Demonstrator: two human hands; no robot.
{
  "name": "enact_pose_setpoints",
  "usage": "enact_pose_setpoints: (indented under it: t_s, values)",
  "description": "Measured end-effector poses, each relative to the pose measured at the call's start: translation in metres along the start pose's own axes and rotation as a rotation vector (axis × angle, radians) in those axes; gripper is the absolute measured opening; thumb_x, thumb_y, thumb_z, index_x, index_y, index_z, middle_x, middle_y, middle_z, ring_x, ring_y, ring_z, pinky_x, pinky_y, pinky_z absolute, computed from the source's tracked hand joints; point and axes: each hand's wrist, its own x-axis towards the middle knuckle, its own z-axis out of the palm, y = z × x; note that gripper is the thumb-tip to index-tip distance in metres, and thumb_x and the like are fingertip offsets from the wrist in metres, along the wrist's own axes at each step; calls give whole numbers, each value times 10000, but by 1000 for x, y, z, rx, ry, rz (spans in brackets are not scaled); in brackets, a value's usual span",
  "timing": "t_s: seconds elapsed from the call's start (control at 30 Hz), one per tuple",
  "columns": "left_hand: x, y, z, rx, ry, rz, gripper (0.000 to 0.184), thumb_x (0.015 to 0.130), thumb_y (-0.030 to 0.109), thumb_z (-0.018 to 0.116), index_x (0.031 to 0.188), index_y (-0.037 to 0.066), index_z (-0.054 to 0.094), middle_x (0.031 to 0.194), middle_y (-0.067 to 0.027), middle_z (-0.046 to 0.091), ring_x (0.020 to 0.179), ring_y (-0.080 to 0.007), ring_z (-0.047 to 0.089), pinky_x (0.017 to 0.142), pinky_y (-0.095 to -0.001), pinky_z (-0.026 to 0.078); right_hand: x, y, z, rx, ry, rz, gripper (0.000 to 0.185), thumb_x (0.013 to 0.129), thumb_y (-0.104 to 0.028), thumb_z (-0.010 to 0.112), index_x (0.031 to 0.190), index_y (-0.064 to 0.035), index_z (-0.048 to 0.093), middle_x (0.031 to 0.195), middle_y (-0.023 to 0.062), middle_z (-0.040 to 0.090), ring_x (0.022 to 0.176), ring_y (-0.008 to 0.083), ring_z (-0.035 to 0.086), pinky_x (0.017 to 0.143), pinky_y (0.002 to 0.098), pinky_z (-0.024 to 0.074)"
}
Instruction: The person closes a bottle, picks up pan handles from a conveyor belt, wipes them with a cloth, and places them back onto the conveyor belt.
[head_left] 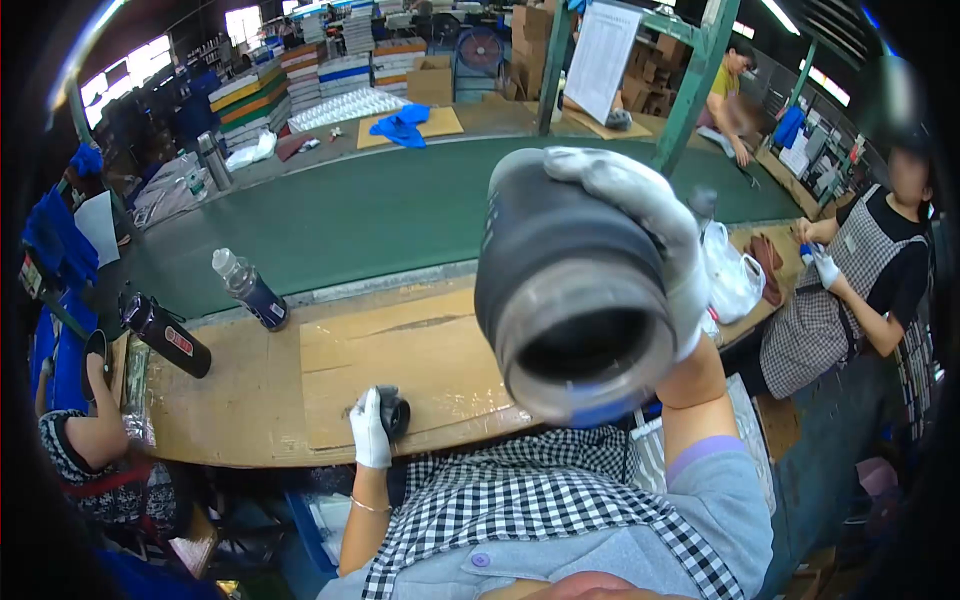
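Observation:
Raised close to the camera, my right hand in a white glove wraps around a black bottle. The bottle is tilted so that its open mouth, with a clear greyish rim, faces me. Down at the table's near edge, my left hand, also gloved in white, is closed around a small black lid-like piece. Part of that piece is hidden by my fingers, and its exact kind is hard to make out. Beneath it lies a cardboard sheet on the table.
A black tumbler and a clear-topped drink bottle stand on the left. Behind the table runs a green conveyor belt. A white plastic bag sits at right, near a co-worker in a checked apron. Green posts rise beyond.

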Motion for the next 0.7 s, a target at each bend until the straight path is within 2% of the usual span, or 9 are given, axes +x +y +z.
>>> enact_pose_setpoints:
  t_s: [0.07,0.13,0.23,0.27,0.37,0.47,0.53,0.57,0.7]
  values:
    - [9,-27,-16,86,-17,-13,360,1035,265,498,971,-32,691,892,-74,701,785,-122,634,748,-255,514,12,-5,0,-11,7,-89,838,580,-131,912,1303,13,512,1265,205,592,1184,359,566,1028,439,437]
    - [14,-20,-4,-91,6,-23,365,1035,270,500,976,-35,691,886,-70,701,787,-123,638,754,-254,517,24,-8,7,-46,91,-215,798,592,-161,909,1268,32,531,1215,219,606,1110,360,608,969,460,473]
    - [12,-14,-6,-40,-42,-14,369,1034,271,502,980,-42,689,888,-79,702,788,-128,644,759,-255,519,35,-16,16,96,159,-277,680,649,-216,872,1190,66,573,1153,243,624,1038,372,638,903,467,502]
    - [13,-16,-6,-47,-39,-10,361,1034,263,502,980,-42,687,883,-80,702,786,-129,645,761,-257,521,39,-34,17,-21,149,-129,293,919,-178,635,1178,-105,520,1139,216,634,1105,354,623,970,492,518]
    - [15,-22,-7,-97,-51,-2,347,1034,251,502,979,-38,685,878,-79,702,781,-129,646,756,-254,522,45,-40,21,-25,138,-173,286,930,-182,623,1180,-79,529,1128,223,634,1097,371,623,945,505,528]
    - [11,-18,-5,-86,-66,-8,336,1034,243,502,981,-36,682,874,-81,703,775,-131,647,749,-253,524,56,-42,49,5,331,-299,300,931,-173,622,1190,-50,534,1109,230,636,1086,377,624,919,492,545]
    - [11,-17,-4,-87,-84,-7,338,1035,245,498,984,-35,680,869,-80,703,773,-130,650,745,-252,526,68,-43,66,33,706,-379,326,713,-149,785,970,10,665,938,192,705,852,308,707,769,404,560]
    - [11,-16,-4,-49,-78,-7,345,1037,251,494,986,-37,678,866,-83,702,780,-129,652,749,-254,527,71,-46,62,12,695,-386,237,728,-152,774,898,-22,672,880,167,713,808,298,716,755,400,561]
    - [11,-18,-5,-57,-77,10,344,1035,253,497,984,-34,680,860,-91,706,774,-131,655,742,-252,526,75,-55,60,-55,657,-415,231,716,-153,766,904,-50,679,913,159,717,839,294,717,768,400,562]
